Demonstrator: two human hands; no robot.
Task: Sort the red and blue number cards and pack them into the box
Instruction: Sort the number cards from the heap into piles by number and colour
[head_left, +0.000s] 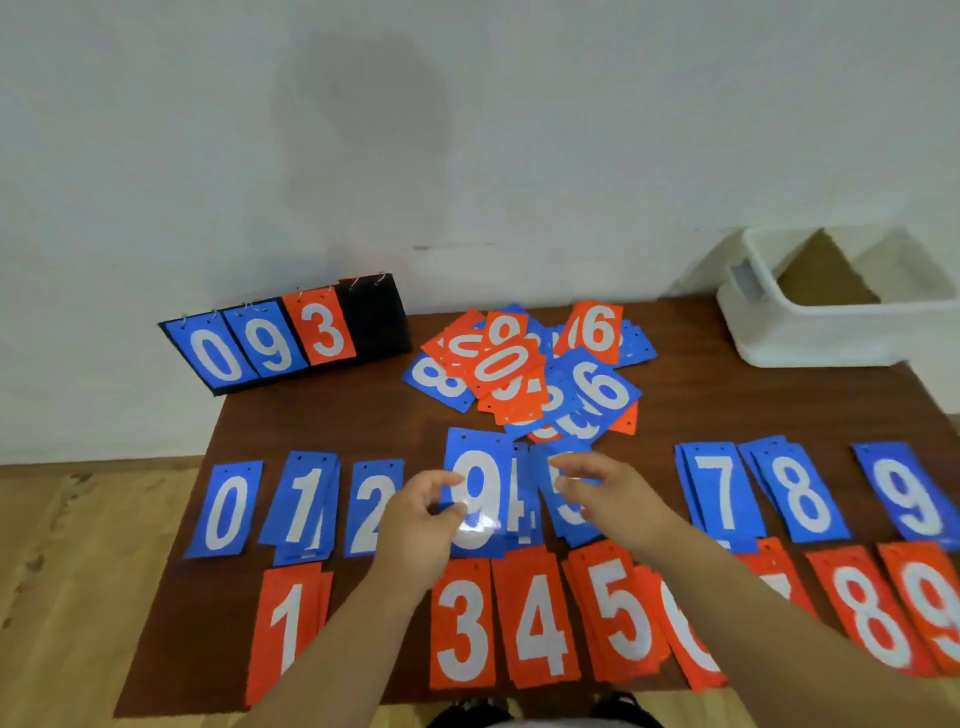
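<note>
Blue number cards lie in a row on the brown table (727, 395): blue 0 (226, 512), 1, 2, 4, 5, blue 7 (722, 493), 8 and 9. In front runs a red row: red 1 (288, 623), red 3 (462, 623), 4, 5, 6, 8, 9. A mixed red and blue pile (524, 369) sits behind them. My left hand (421, 519) pinches the left edge of a blue 9 card (480, 499), held over the row's middle. My right hand (602, 493) hovers over the blue 5 with relaxed fingers, holding nothing. The white box (805, 338) stands at the back right.
A black flip scoreboard (285, 338) showing 0, 9, 3 leans against the wall at the table's back left corner. The wall is right behind the table. Wooden floor (78, 571) shows to the left. My right forearm covers part of the red 6 and 7.
</note>
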